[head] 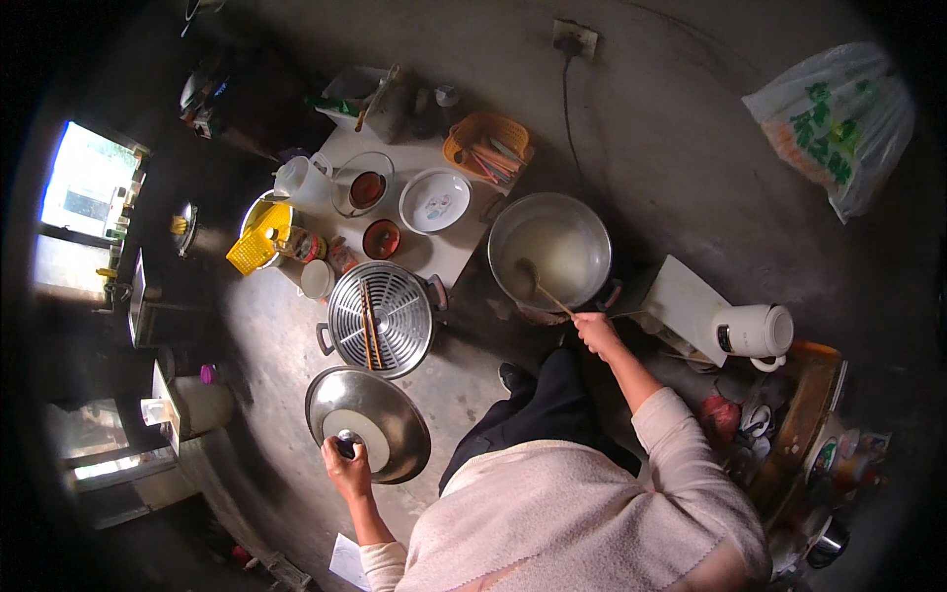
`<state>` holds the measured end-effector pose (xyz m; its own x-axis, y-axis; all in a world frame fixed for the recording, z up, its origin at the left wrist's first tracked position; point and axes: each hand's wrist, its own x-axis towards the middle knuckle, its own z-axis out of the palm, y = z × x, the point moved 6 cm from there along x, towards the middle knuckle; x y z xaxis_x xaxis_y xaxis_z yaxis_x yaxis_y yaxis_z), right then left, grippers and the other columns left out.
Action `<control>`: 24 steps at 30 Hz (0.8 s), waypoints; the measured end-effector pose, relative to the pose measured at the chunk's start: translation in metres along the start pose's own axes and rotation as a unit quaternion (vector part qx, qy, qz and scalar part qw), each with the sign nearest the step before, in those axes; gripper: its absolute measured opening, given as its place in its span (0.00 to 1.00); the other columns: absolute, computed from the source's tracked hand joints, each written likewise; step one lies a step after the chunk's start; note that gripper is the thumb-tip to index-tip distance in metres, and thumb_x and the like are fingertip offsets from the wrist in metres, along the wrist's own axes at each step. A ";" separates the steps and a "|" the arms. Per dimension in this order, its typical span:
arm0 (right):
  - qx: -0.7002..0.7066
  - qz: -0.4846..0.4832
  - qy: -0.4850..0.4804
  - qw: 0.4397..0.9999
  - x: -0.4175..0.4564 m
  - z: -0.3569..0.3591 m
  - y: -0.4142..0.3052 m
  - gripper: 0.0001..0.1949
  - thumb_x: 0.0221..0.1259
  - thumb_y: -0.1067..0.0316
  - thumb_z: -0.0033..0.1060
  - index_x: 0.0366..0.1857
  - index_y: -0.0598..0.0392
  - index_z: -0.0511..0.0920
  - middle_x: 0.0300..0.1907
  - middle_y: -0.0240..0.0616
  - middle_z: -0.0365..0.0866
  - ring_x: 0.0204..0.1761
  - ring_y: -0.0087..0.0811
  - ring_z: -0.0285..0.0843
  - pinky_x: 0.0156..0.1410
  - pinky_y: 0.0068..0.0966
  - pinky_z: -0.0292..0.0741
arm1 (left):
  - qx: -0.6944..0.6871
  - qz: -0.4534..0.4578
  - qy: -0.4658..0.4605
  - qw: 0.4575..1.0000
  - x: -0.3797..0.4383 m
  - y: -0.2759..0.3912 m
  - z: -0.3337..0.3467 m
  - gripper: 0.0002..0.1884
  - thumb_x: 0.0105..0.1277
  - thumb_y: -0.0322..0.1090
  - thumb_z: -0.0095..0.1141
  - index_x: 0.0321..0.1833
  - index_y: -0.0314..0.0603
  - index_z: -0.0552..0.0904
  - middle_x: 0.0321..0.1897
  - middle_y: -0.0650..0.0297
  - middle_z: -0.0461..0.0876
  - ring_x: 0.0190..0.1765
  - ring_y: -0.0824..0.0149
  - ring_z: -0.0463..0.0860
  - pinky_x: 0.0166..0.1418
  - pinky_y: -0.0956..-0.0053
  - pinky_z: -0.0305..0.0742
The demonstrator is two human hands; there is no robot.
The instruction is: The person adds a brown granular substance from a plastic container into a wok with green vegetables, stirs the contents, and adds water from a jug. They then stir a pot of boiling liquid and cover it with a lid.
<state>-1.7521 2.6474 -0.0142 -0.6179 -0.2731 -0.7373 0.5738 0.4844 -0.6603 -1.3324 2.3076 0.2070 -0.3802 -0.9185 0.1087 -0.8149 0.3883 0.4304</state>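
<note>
My left hand [346, 466] grips the dark knob of a domed metal pot lid [403, 414], out to my left. In my right hand [598, 333] is the thin handle of a ladle [553, 297]. Its bowl rests inside a large metal pot [603, 240], against the near left part of the cloudy, pale liquid [558, 251]. Just beyond the lid sits a metal steamer tier [407, 325] with slotted rings and two side handles. A pair of wooden chopsticks [368, 325] lies across it.
A white table [462, 255] holds a patterned white bowl [436, 200], brown bowls [381, 238], a plastic jug [303, 181] and an orange basket [484, 133]. On the right, an electric kettle [769, 331] stands on a board [684, 311]. A plastic bag [836, 126] hangs on the wall.
</note>
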 end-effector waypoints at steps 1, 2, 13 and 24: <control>-0.054 -0.035 0.010 0.998 0.016 -0.005 0.003 0.11 0.62 0.63 0.53 0.41 0.53 0.83 0.20 0.34 0.78 0.17 0.30 0.73 0.21 0.29 0.66 | 0.001 0.017 0.004 1.000 0.003 0.007 0.000 0.15 0.51 0.28 0.59 0.41 0.35 0.72 0.37 0.51 0.74 0.42 0.47 0.76 0.48 0.60 0.72; -0.123 -0.153 0.057 0.979 0.030 -0.011 -0.007 0.11 0.61 0.62 0.53 0.41 0.53 0.83 0.24 0.41 0.81 0.24 0.38 0.77 0.29 0.35 0.70 | 0.002 0.034 0.007 0.999 0.005 0.015 0.000 0.15 0.52 0.28 0.59 0.41 0.35 0.72 0.37 0.51 0.74 0.42 0.48 0.76 0.48 0.60 0.72; -0.384 -0.206 0.218 0.873 0.090 -0.069 -0.052 0.12 0.65 0.61 0.47 0.43 0.52 0.80 0.40 0.55 0.81 0.45 0.56 0.79 0.48 0.46 0.76 | 0.043 0.058 -0.041 0.997 0.003 0.080 0.011 0.19 0.49 0.29 0.59 0.45 0.37 0.73 0.39 0.52 0.74 0.44 0.47 0.77 0.48 0.59 0.73; 0.019 0.072 -0.086 0.994 0.042 -0.056 0.022 0.13 0.68 0.60 0.50 0.47 0.51 0.82 0.18 0.25 0.68 0.17 0.18 0.60 0.19 0.19 0.56 | 0.035 0.049 -0.084 0.995 -0.004 0.158 0.048 0.20 0.49 0.30 0.60 0.47 0.38 0.73 0.41 0.52 0.75 0.46 0.47 0.77 0.50 0.59 0.73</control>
<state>-1.7955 2.6932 -0.0511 -0.4294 -0.3421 -0.8358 0.6719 0.4975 -0.5487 -1.4805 2.3763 0.2317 -0.5218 -0.8531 -0.0072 -0.7966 0.4842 0.3619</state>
